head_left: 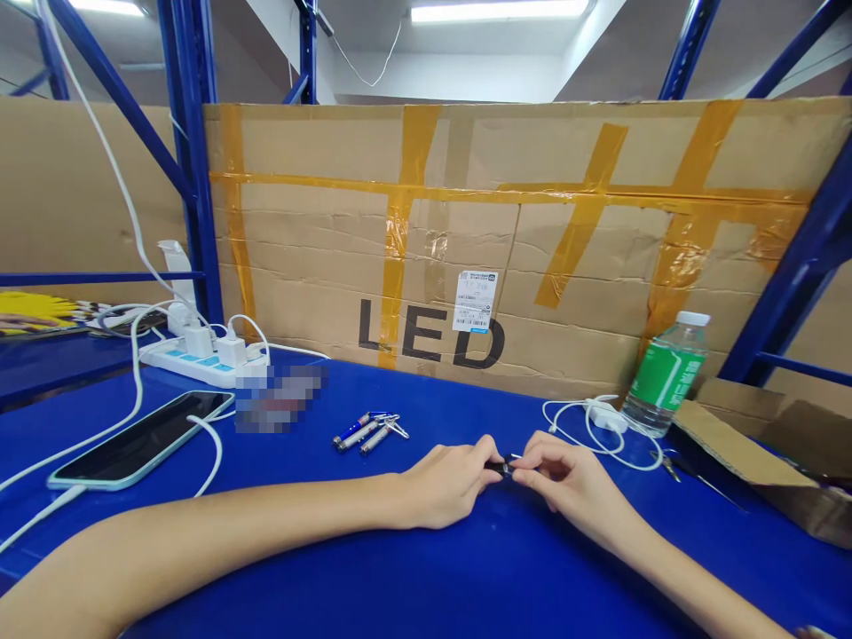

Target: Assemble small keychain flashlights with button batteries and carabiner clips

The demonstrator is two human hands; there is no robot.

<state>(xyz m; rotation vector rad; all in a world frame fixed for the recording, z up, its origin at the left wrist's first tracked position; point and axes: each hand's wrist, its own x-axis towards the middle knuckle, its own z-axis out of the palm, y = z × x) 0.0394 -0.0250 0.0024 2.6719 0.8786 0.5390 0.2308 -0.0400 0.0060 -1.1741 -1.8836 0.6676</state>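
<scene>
In the head view, my left hand (459,479) is closed, with thumb and fingers gripping a small black object (496,467), mostly hidden by the fingers. My right hand (565,470) pinches the object's other end, where a bit of shiny metal shows between the two hands. Its exact kind is too small to make out. To the left of my left hand lie several short metal keychain penlights (369,431), one blue and the others silver, with clips or rings at their far ends.
At left are a phone (143,439) with cables and a white power strip (200,359). On the right stand a water bottle (669,373), a coiled white cable with charger (605,415), a thin screwdriver-like tool (709,484) and an open cardboard box (792,479). A cardboard panel (319,266) closes off the back.
</scene>
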